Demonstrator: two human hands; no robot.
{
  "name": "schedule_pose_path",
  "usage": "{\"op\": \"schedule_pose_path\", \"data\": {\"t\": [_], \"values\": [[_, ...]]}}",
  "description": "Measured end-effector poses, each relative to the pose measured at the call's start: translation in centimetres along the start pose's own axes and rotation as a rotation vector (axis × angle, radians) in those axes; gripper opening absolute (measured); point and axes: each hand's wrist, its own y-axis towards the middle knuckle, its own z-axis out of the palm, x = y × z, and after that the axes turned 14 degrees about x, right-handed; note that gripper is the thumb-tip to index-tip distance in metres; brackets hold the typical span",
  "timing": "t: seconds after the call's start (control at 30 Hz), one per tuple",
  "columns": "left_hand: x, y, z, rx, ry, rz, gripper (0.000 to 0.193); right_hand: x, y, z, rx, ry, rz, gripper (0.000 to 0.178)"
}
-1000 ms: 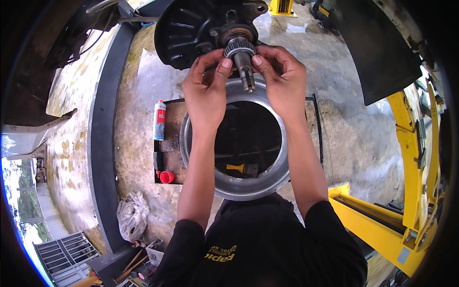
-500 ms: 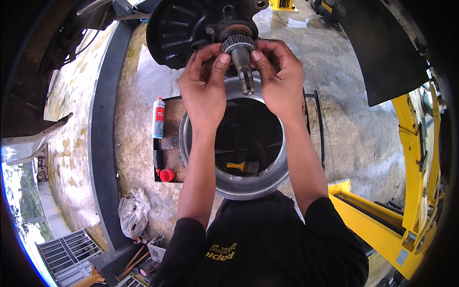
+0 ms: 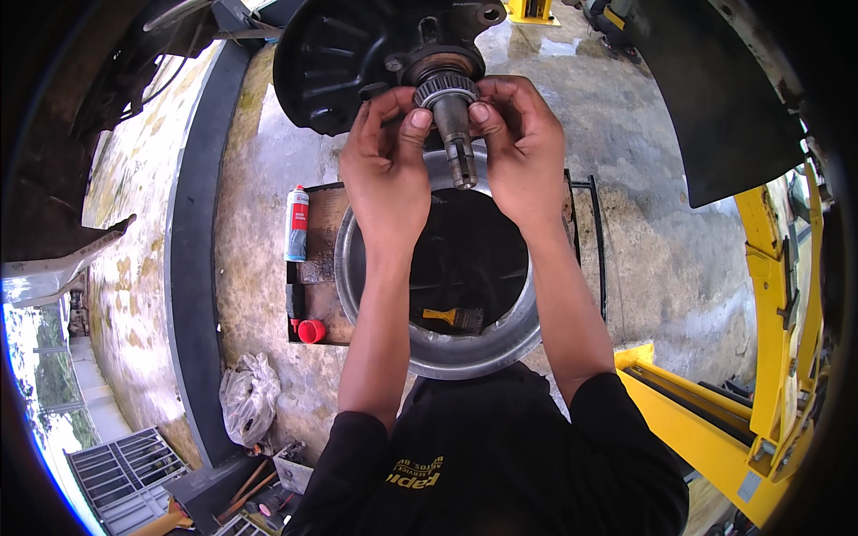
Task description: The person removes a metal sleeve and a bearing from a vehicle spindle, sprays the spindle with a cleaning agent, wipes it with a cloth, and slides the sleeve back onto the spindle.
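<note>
Both hands hold a tapered roller bearing point(image 3: 446, 87), a metal ring with rollers around it, which sits around a steel spindle point(image 3: 458, 134). My left hand point(image 3: 386, 179) pinches its left side with thumb and fingers. From the right, my right hand point(image 3: 525, 165) grips the opposite side the same way. The bare spindle end, with a slot near its tip, points down toward me between the two thumbs. Behind the bearing is a rusty collar point(image 3: 440, 62), joined to a black ribbed backing plate point(image 3: 335, 62).
Below my hands stands a round metal basin point(image 3: 478, 362) with dark liquid; a yellow-handled brush point(image 3: 454, 318) lies in it. Left of it are a spray can point(image 3: 296, 223) and a red cap point(image 3: 311, 331). A plastic bag point(image 3: 249, 399) lies farther left. Yellow lift arms point(image 3: 688, 429) stand at right.
Both hands keep the same grip on the bearing around the spindle. Spindle, hands and basin appear slightly lower in the picture; little else differs.
</note>
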Motion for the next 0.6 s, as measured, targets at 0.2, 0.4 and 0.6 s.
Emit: {"op": "schedule_pose_path", "data": {"t": [0.2, 0.4, 0.6], "values": [[-0.7, 0.0, 0.2, -0.007, 0.01, -0.032, 0.015, 0.2, -0.1, -0.5, 0.055, -0.027, 0.027, 0.019], [-1.3, -0.2, 0.0, -0.007, 0.015, -0.041, 0.017, -0.1, 0.0, -0.3, 0.03, -0.053, 0.004, 0.018], [-0.3, 0.2, 0.0, -0.026, 0.028, 0.043, 0.017, 0.8, -0.7, 0.1, 0.027, -0.016, 0.051, 0.014]]}}
